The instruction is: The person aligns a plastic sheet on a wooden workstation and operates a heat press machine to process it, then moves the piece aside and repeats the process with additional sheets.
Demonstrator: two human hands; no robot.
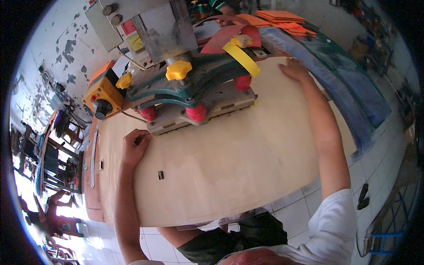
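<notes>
Plywood sheet [229, 172], pale and broad, lies flat on the table [90, 176] with its long axis running from the near left to the far right of the view; its near edge hangs toward the person and its far right corner reaches the blue cloth [353, 92]. Both hands rest on it at opposite ends. The left hand [134, 145] sits at the sheet's left part, fingers curled into a loose fist with the knuckles down on the wood, just beside the front corner of the press base. The right hand [293, 70] lies open and flat, palm down, on the far right corner of the sheet, arm stretched out along the right edge.

A heavy press machine [190, 92] stands over the middle of the far half of the sheet: green frame, red cylinders, yellow knobs and a grey metal base plate pressing down on the wood between the two hands. A yellow control box [104, 95] with a black button sits left of it. A small dark piece [160, 175] lies on the sheet near the left hand. Behind the machine are red and orange sheets [278, 20] and a yellow strap [242, 58]. Beyond them another person's hand [227, 11] shows at the top edge.
</notes>
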